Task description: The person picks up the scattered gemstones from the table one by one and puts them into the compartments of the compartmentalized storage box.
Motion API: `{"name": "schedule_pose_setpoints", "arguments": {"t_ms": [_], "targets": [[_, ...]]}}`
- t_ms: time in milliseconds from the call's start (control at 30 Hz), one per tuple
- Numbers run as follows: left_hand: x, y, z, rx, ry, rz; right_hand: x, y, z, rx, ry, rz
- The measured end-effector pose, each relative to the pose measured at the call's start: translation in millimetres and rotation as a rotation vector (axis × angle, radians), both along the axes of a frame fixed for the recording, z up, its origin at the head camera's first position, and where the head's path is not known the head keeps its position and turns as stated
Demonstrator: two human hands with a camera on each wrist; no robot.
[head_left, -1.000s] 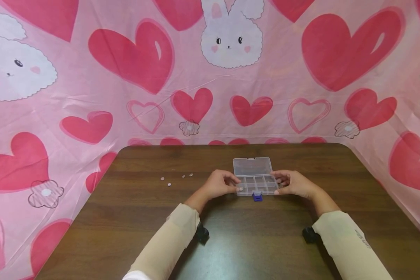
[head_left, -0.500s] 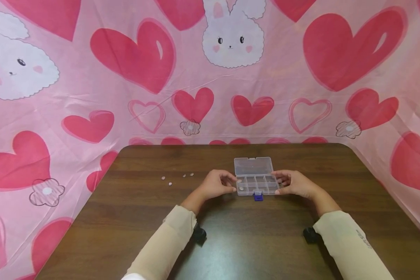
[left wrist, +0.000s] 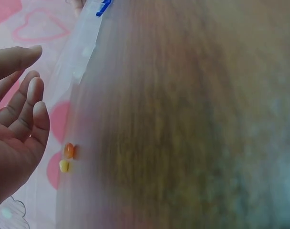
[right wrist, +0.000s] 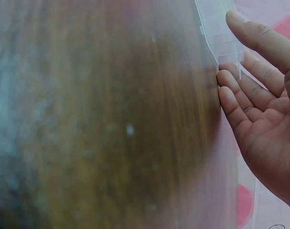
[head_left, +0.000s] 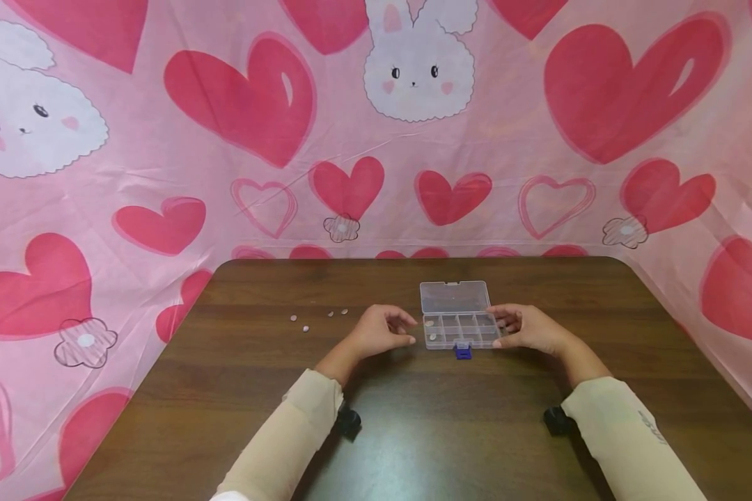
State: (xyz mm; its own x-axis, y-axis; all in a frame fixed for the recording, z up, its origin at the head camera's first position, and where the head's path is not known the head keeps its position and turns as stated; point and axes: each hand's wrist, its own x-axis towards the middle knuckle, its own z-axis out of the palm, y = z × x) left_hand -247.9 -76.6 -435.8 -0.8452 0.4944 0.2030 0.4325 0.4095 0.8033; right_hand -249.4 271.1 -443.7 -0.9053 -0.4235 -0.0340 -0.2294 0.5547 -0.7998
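Observation:
A clear plastic compartment box (head_left: 462, 336) stands on the table with its lid (head_left: 454, 298) raised at the back and a blue latch (head_left: 463, 352) in front. Two small pale pieces lie in its left compartments, one in the back (head_left: 429, 323) and one in the front (head_left: 433, 337). My right hand (head_left: 530, 330) holds the box's right end, thumb at the front corner and forefinger near the back. Left of the box, slightly apart from it, my left hand (head_left: 380, 330) has loosely bent fingers and nothing between them.
Several small pieces lie on the wooden table (head_left: 439, 424) left of my left hand, one being a pale piece (head_left: 306, 328). The left wrist view shows an orange pill-shaped piece (left wrist: 69, 150) and a yellow one (left wrist: 64, 166). A pink heart-patterned cloth (head_left: 507, 132) hangs behind.
My left hand has drawn away from the box's left end, moving left. The piece in the back left compartment has come into sight. My right hand has stayed in place.

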Motion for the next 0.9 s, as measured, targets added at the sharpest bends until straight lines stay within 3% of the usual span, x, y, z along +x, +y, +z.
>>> {"name": "schedule_pose_setpoints", "arguments": {"t_ms": [500, 900], "targets": [[1.6, -17.7, -2.0, 0.048, 0.003, 0.053, 1.8, -2.4, 0.5, 0.007, 0.028, 0.014], [4.8, -27.9, -1.9, 0.002, -0.002, 0.066, 1.8, -0.7, 0.0, -0.017, 0.035, 0.021]]}}
